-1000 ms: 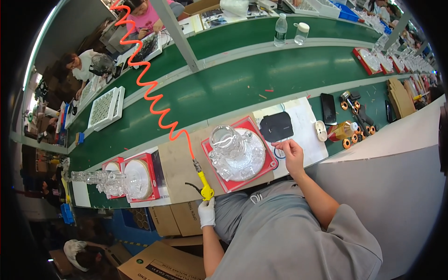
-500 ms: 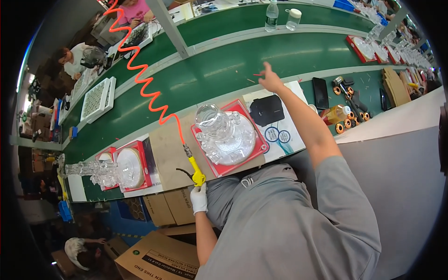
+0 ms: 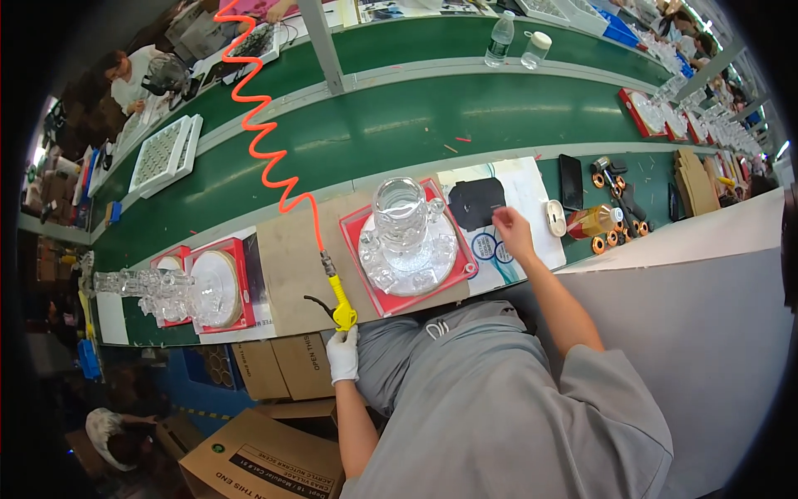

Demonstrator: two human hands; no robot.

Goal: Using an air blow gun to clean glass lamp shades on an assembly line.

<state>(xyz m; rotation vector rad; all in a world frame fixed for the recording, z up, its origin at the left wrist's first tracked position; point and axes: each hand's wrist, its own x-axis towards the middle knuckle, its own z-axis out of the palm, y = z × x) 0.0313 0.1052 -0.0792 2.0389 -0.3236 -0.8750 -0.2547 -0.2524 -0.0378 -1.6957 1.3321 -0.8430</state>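
Observation:
My gloved left hand point(image 3: 342, 355) is closed round a yellow air blow gun point(image 3: 343, 314), which points up from the bench's near edge. An orange coiled hose point(image 3: 270, 158) runs from its metal fitting to the upper left. My bare right hand point(image 3: 516, 235) hovers beside a flat black piece point(image 3: 475, 204) on a printed sheet. Its fingers are loosely bent and nothing shows in them. Between my hands, a clear plastic or glass assembly point(image 3: 402, 224) with an upright cylinder on a round white base rests in a red square tray point(image 3: 385, 305); neither hand touches it.
More clear assemblies point(image 3: 170, 293) lie in red trays at the left. A phone point(image 3: 571, 181), an amber bottle point(image 3: 595, 221) and copper-coloured rings point(image 3: 598, 244) are at the right. Beyond runs a green belt point(image 3: 374, 137). Cardboard boxes point(image 3: 266, 453) stand below left. Other people work farther off.
My right hand has drawn back from over the green belt to near the black piece, its outstretched fingers now bent. The left hand keeps hold of the blow gun. The view has shifted slightly.

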